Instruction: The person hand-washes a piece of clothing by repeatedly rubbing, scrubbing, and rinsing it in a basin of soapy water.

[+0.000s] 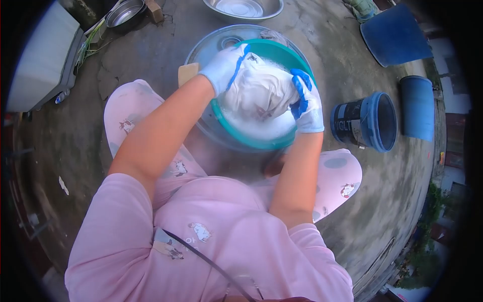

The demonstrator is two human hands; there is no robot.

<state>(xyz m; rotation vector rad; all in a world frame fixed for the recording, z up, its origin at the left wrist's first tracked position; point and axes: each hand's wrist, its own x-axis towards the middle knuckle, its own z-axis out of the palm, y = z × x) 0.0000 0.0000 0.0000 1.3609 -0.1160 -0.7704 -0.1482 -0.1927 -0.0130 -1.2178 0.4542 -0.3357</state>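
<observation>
A wet white cloth garment (261, 88) is bunched between my two hands over a teal basin (232, 132) of white suds (261, 128). My left hand (226, 69), in a white glove with a blue palm, grips the cloth's left edge. On the right side, my right hand (307, 100), gloved the same way, has its blue fingers closed on the cloth. The lower part of the garment meets the foam. Under the teal basin is a wider clear or grey round tub (201, 53), whose rim shows around it. My left fingertips are partly hidden.
A pale block (188, 74) sits at the tub's left rim. Beyond stands a metal basin (244, 7), with a dark pan (126, 14) farther left. To the right are a dark bucket (363, 122), a blue barrel (417, 108) and a blue tub (395, 35). A white cabinet (43, 58) stands left.
</observation>
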